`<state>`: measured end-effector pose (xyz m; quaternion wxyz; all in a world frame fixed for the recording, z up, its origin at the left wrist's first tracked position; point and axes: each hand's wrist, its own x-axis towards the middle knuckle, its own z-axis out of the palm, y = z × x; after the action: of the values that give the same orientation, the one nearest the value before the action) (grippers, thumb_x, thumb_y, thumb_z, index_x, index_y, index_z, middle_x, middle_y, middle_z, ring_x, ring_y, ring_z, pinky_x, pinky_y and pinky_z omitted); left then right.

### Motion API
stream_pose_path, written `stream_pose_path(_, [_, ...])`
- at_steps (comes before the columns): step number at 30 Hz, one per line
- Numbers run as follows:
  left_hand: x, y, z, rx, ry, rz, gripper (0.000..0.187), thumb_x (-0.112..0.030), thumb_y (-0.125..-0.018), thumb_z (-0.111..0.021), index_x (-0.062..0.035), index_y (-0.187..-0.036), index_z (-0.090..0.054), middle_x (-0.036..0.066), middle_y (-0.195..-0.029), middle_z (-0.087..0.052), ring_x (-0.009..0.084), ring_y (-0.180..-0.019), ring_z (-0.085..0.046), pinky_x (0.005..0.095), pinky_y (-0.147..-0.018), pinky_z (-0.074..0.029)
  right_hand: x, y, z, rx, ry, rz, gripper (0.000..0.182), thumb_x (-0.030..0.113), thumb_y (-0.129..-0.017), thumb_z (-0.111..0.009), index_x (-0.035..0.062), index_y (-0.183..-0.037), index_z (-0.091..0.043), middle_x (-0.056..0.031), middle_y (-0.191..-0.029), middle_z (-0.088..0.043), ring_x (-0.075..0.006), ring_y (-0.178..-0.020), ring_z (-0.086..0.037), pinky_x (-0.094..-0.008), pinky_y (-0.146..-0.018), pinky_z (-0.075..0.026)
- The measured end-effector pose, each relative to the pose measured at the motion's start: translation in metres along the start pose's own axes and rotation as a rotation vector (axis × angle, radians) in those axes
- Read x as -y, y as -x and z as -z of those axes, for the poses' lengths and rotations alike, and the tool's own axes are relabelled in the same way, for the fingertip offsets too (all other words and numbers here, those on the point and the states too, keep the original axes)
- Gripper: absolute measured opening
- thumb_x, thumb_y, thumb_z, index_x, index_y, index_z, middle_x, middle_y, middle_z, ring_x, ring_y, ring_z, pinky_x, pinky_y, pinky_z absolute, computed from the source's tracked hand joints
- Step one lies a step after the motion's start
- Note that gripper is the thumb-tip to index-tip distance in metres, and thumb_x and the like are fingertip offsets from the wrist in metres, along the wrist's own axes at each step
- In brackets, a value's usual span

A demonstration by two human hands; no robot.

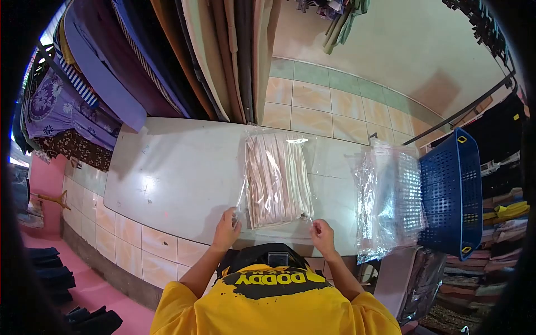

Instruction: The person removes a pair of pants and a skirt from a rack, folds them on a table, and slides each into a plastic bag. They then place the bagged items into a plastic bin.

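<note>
A pleated, pale pink-beige garment [276, 178] lies folded inside a clear plastic bag [241, 192] on the white table. At the bag's near left corner, my left hand [226, 230] pinches the plastic. My right hand [322, 234] grips the near right corner, its fingers closed on a twisted bit of the same bag. Between my hands, the bag's near edge faces my body. Shiny plastic covers the whole garment, so its full shape is hard to make out.
A stack of clear plastic bags [388, 201] lies on the table's right side, against a blue perforated basket [455, 192]. Hanging clothes [167, 61] crowd the far left edge of the white table [173, 173]. Folded clothes [505, 223] are piled at the far right.
</note>
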<state>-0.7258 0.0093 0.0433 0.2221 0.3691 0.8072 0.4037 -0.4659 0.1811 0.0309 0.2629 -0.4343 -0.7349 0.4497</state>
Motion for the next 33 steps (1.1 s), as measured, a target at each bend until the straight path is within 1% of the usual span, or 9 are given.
stream_pose_path(3, [0.026, 0.004, -0.012, -0.062, -0.082, -0.217, 0.035, -0.003, -0.075, -0.059, -0.0045, -0.108, -0.046, 0.017, -0.089, -0.055, 0.0306, -0.076, -0.057, 0.0352, -0.066, -0.048, -0.025, 0.008, 0.005, -0.051, 0.110, 0.055, 0.014, 0.003, -0.074, -0.062, -0.0002, -0.086, -0.054, -0.0103, -0.075, -0.057, -0.0144, -0.063, -0.055, -0.0238, -0.055, -0.044])
stream_pose_path(9, [0.032, 0.017, -0.019, -0.035, -0.068, -0.104, 0.027, -0.007, -0.077, -0.061, -0.0055, -0.102, -0.052, 0.012, -0.071, -0.057, 0.0271, -0.061, -0.057, 0.0333, -0.055, -0.046, -0.007, 0.024, 0.013, -0.269, 0.243, 0.041, 0.017, -0.001, -0.072, -0.062, 0.0007, -0.086, -0.053, -0.0137, -0.084, -0.055, -0.0225, -0.074, -0.055, -0.0289, -0.065, -0.045])
stream_pose_path(11, [0.034, 0.016, -0.020, -0.044, -0.115, -0.157, 0.027, -0.008, -0.077, -0.061, -0.0058, -0.102, -0.052, 0.011, -0.067, -0.056, 0.0260, -0.059, -0.056, 0.0332, -0.054, -0.046, -0.022, 0.039, 0.017, 0.071, 0.593, 0.647, 0.024, 0.003, -0.069, -0.059, -0.0016, -0.092, -0.054, -0.0144, -0.086, -0.055, -0.0266, -0.076, -0.056, -0.0352, -0.067, -0.046])
stream_pose_path(14, [0.037, 0.018, -0.020, -0.058, -0.150, -0.257, 0.029, -0.009, -0.077, -0.062, -0.0065, -0.104, -0.051, 0.010, -0.062, -0.053, 0.0245, -0.055, -0.055, 0.0334, -0.052, -0.045, -0.021, 0.052, -0.009, 0.389, 0.357, 0.783, 0.042, 0.003, -0.068, -0.055, -0.0011, -0.110, -0.049, -0.0169, -0.107, -0.051, -0.0295, -0.096, -0.052, -0.0362, -0.083, -0.043])
stream_pose_path(16, [0.037, 0.018, -0.021, -0.065, -0.135, -0.316, 0.030, -0.010, -0.078, -0.062, -0.0068, -0.105, -0.051, 0.010, -0.061, -0.052, 0.0241, -0.054, -0.054, 0.0336, -0.051, -0.044, -0.001, 0.053, -0.037, 0.515, 0.449, 0.683, 0.052, 0.000, -0.070, -0.050, -0.0022, -0.121, -0.041, -0.0193, -0.118, -0.045, -0.0310, -0.108, -0.046, -0.0360, -0.094, -0.037])
stream_pose_path(20, [0.034, 0.013, -0.018, -0.068, -0.069, -0.343, 0.029, -0.008, -0.078, -0.061, -0.0063, -0.105, -0.050, 0.009, -0.057, -0.047, 0.0230, -0.049, -0.050, 0.0322, -0.048, -0.042, 0.046, 0.033, -0.077, 0.428, 0.415, 0.711, 0.050, -0.003, -0.071, -0.047, -0.0041, -0.120, -0.041, -0.0200, -0.117, -0.046, -0.0317, -0.110, -0.045, -0.0372, -0.098, -0.034])
stream_pose_path(25, [0.028, 0.012, -0.018, -0.060, -0.045, -0.332, 0.029, -0.010, -0.079, -0.059, -0.0082, -0.106, -0.049, 0.009, -0.058, -0.049, 0.0251, -0.051, -0.052, 0.0336, -0.048, -0.043, 0.045, 0.027, -0.099, 0.073, 0.478, 0.616, 0.050, -0.006, -0.067, -0.049, -0.0059, -0.116, -0.043, -0.0209, -0.114, -0.047, -0.0331, -0.106, -0.047, -0.0390, -0.093, -0.037])
stream_pose_path(28, [0.023, 0.013, -0.018, -0.034, 0.007, -0.243, 0.030, -0.009, -0.080, -0.058, -0.0089, -0.107, -0.047, 0.010, -0.058, -0.049, 0.0259, -0.051, -0.052, 0.0339, -0.048, -0.043, 0.024, 0.047, -0.105, 0.268, 0.340, 0.747, 0.048, -0.006, -0.068, -0.048, -0.0061, -0.115, -0.043, -0.0203, -0.111, -0.048, -0.0341, -0.103, -0.048, -0.0390, -0.092, -0.038])
stream_pose_path(33, [0.029, 0.011, -0.021, -0.055, 0.035, -0.305, 0.029, -0.010, -0.081, -0.056, -0.0092, -0.108, -0.046, 0.010, -0.059, -0.051, 0.0272, -0.051, -0.054, 0.0344, -0.049, -0.043, 0.045, 0.045, -0.113, 0.215, 0.513, 0.623, 0.051, -0.004, -0.071, -0.046, -0.0048, -0.121, -0.039, -0.0206, -0.125, -0.040, -0.0341, -0.114, -0.040, -0.0391, -0.097, -0.033])
